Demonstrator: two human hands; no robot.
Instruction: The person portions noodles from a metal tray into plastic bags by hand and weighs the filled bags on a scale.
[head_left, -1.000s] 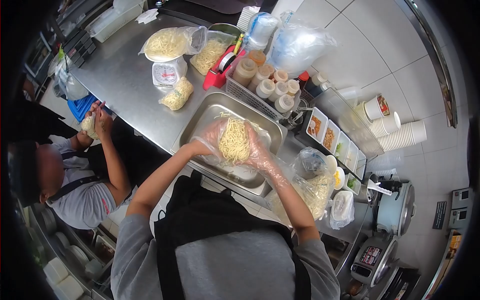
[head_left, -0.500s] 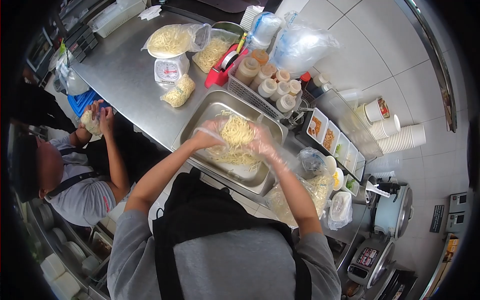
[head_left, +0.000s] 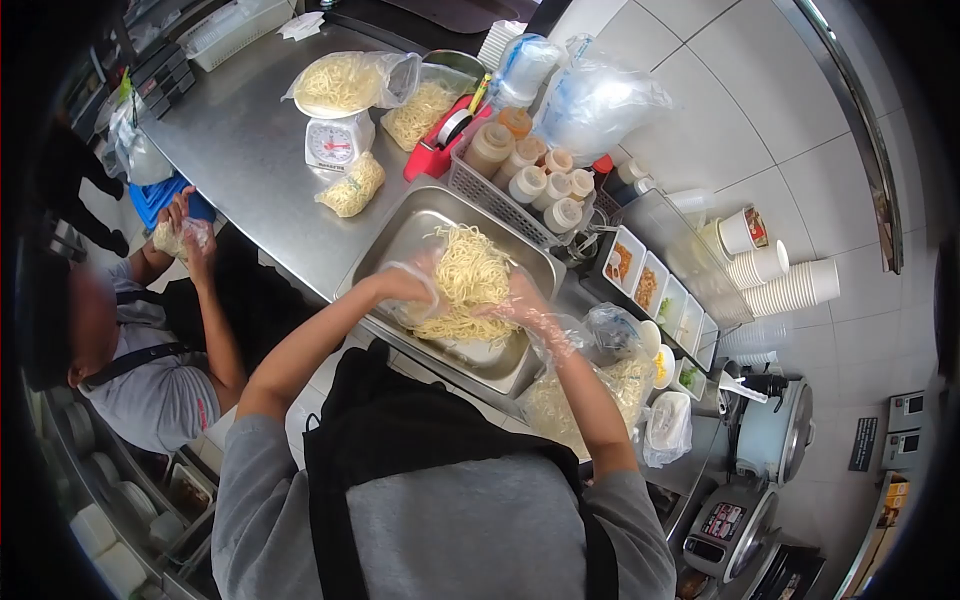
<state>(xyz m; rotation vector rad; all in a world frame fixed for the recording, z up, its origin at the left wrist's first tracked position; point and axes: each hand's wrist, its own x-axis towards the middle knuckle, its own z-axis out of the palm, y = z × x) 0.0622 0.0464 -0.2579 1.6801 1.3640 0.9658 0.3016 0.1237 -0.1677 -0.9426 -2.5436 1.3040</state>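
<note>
Pale yellow noodles (head_left: pixel 470 275) form a heaped mass inside a deep steel pan (head_left: pixel 400 232), with loose strands beneath. My left hand (head_left: pixel 412 287), in a clear plastic glove, presses in from the left side of the heap. From the opposite side my right hand (head_left: pixel 522 302), also gloved, grips the noodles with its fingers partly buried among the strands. The mass sits between both hands. Close by my right forearm lies a large clear bag of noodles (head_left: pixel 590 395).
A white scale (head_left: pixel 338 140) bears a bag of noodles, with a smaller bag (head_left: pixel 352 186) beside it. A red tape dispenser (head_left: pixel 435 150) and a basket of sauce bottles (head_left: pixel 505 205) border the pan. At left, a co-worker (head_left: pixel 160 370) handles a small bag. Topping trays (head_left: pixel 665 300) stand right.
The noodle heap looks looser and more spread between my hands, with strands hanging lower. The view has shifted slightly. The co-worker's hands have moved a little around their bag.
</note>
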